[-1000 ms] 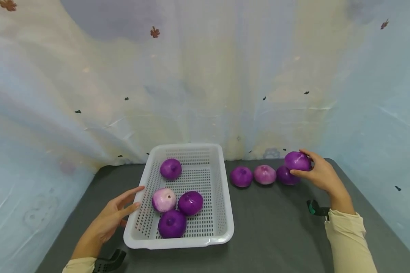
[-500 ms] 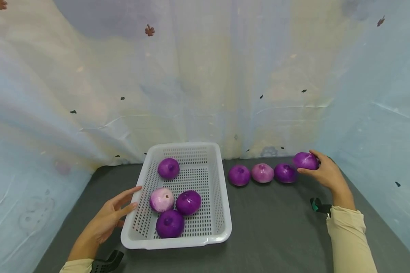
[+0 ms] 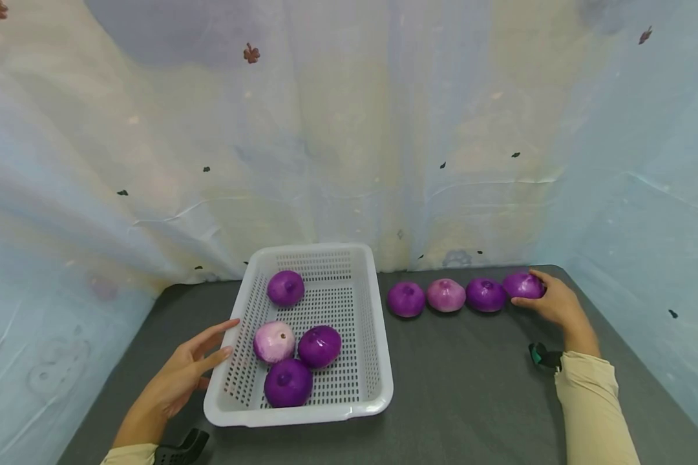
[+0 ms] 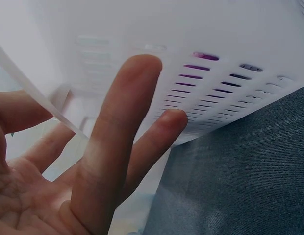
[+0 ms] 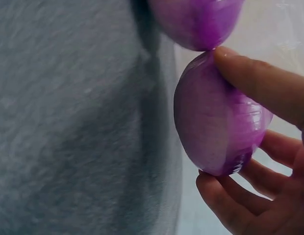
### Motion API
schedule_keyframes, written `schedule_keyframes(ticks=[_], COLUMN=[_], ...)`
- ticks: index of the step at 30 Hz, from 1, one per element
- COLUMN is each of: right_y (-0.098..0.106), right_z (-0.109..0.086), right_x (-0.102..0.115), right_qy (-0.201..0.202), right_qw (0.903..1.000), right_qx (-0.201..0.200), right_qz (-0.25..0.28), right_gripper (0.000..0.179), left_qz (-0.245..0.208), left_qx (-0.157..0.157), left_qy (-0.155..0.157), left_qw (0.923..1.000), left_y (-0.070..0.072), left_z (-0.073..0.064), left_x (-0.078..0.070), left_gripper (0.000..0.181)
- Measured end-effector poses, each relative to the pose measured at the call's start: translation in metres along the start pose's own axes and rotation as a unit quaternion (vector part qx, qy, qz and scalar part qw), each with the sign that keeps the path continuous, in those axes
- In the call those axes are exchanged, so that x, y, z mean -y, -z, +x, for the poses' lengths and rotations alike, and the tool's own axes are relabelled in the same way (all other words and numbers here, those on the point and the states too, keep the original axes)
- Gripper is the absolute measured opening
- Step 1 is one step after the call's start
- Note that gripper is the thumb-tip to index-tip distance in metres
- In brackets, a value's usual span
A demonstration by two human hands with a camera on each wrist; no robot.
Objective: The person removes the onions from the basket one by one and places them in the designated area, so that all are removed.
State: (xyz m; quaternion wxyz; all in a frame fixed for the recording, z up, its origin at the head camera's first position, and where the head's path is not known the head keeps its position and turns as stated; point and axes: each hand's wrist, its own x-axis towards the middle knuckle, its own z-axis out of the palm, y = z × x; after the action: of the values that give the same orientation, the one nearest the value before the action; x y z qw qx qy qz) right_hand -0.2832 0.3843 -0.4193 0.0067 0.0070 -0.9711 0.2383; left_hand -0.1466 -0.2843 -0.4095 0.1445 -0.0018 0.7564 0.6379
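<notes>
A purple onion [image 3: 522,285] is at the right end of a row, pinched between the thumb and fingers of my right hand [image 3: 560,309]. In the right wrist view this shiny onion [image 5: 211,115] meets a neighbouring onion [image 5: 198,19] at its upper end. At the left, my left hand [image 3: 177,374] has fairly straight fingers against the side of a white perforated plastic basket [image 3: 296,416]. The left wrist view shows those fingers [image 4: 115,103] along the basket's slotted outer wall [image 4: 220,29]. Inside the basket lie several onions, one of them a paler onion [image 3: 274,341].
Left of the held onion, the row has a dark purple onion [image 3: 485,295], a pinkish onion [image 3: 446,296] and another purple onion [image 3: 406,299]. They sit on a dark grey table [image 3: 459,387]. A patterned curtain [image 3: 349,142] hangs behind and along both sides.
My right hand has moved the onion rightward from above the dark purple onion and lowered it to the row's right end. My left hand stays at the basket; the head view shifts slightly.
</notes>
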Motion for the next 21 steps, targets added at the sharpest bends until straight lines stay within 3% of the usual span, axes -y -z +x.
schedule_keyframes(ticks=[21], right_y=[-0.0089], right_z=[0.0038], right_x=[-0.0043], right_qy=[-0.018], right_qw=[0.9995], right_qx=[0.025], right_qz=[0.012], right_gripper=[0.098], left_qz=[-0.004], left_qx=[0.000], left_qy=[0.000], left_qw=[1.0000], left_y=[-0.0003], left_z=[0.0000], left_x=[0.0001], left_gripper=[0.062])
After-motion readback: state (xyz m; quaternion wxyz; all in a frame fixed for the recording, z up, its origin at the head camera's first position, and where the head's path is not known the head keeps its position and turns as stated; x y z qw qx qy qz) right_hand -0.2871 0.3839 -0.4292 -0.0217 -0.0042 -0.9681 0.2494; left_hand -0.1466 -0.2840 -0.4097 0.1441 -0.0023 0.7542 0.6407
